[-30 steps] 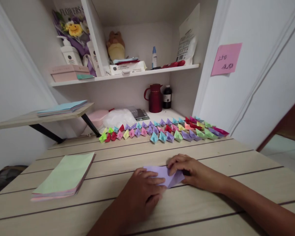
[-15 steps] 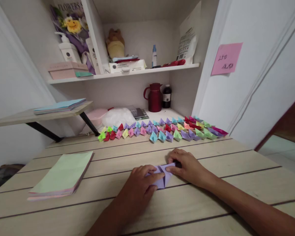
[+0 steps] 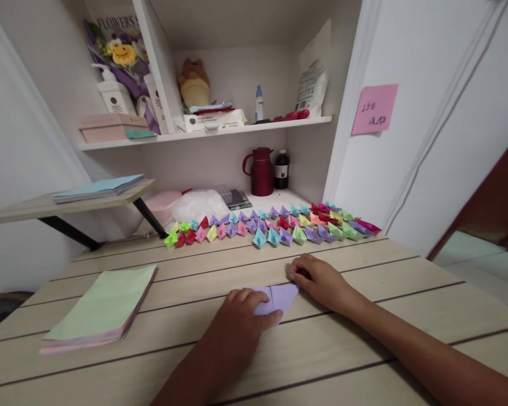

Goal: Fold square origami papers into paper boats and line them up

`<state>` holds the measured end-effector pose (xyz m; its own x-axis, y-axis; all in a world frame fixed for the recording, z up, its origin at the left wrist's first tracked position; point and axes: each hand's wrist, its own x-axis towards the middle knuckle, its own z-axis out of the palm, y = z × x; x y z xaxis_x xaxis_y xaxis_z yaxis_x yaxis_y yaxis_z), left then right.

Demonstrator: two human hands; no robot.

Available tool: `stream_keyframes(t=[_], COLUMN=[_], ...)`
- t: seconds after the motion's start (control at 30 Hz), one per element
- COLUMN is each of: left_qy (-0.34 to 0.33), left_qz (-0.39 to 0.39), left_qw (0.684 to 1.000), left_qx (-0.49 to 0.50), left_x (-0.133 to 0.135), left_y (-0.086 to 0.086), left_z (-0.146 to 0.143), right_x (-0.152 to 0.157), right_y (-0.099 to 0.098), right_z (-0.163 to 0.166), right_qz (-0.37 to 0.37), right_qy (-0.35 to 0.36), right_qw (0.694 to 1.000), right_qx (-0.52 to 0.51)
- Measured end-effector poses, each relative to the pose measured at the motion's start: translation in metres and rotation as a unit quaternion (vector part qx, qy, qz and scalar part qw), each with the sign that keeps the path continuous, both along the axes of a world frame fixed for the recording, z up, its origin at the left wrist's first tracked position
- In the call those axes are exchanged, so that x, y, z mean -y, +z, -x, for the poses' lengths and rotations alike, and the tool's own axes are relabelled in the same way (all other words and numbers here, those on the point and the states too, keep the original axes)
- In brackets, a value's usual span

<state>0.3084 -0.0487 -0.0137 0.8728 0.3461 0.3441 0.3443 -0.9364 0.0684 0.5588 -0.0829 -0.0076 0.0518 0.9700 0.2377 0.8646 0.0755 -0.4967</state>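
A folded sheet of purple paper (image 3: 281, 296) lies on the wooden tabletop, its pointed corner toward the right. My left hand (image 3: 246, 316) covers its left part, with fingertips on the upper edge and the thumb across the lower side. Part of the paper is hidden under that hand. Just past the pointed corner, my right hand (image 3: 319, 281) rests with its fingers curled in and nothing visible in them. Whether it touches the tip I cannot tell. Beyond both hands stand rows of small folded paper boats (image 3: 259, 238) in many colours.
A stack of green and pink paper (image 3: 104, 307) lies at the left. A small raised shelf (image 3: 122, 194) holds blue paper (image 3: 99, 187). Behind the boats are a red jug (image 3: 261, 172), a dark bottle (image 3: 281, 169) and a white plastic bag (image 3: 201, 205). A pink note (image 3: 375, 109) hangs on the wall.
My right fingers have come off the purple paper's right corner. The paper's right side now shows a flatter, pointed flap. My left thumb has moved outward over the paper. The view has shifted slightly.
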Motion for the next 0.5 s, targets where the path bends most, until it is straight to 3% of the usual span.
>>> stream_keyframes(t=[0.13, 0.33, 0.5], left_qy=[-0.015, -0.022, -0.029], left_qz=[-0.003, -0.001, 0.002], left_qw=[1.000, 1.000, 1.000], left_qx=[-0.007, -0.011, -0.005], left_x=[-0.003, -0.001, 0.002], left_y=[-0.001, 0.001, 0.003], left_z=[0.000, 0.001, 0.001], right_x=[0.004, 0.012, 0.015], right_y=[0.006, 0.010, 0.010], right_z=[-0.009, 0.005, 0.013], right_qz=[0.012, 0.022, 0.047], right_qy=[-0.005, 0.006, 0.009], right_qw=[1.000, 0.997, 0.999], right_qx=[0.019, 0.075, -0.011])
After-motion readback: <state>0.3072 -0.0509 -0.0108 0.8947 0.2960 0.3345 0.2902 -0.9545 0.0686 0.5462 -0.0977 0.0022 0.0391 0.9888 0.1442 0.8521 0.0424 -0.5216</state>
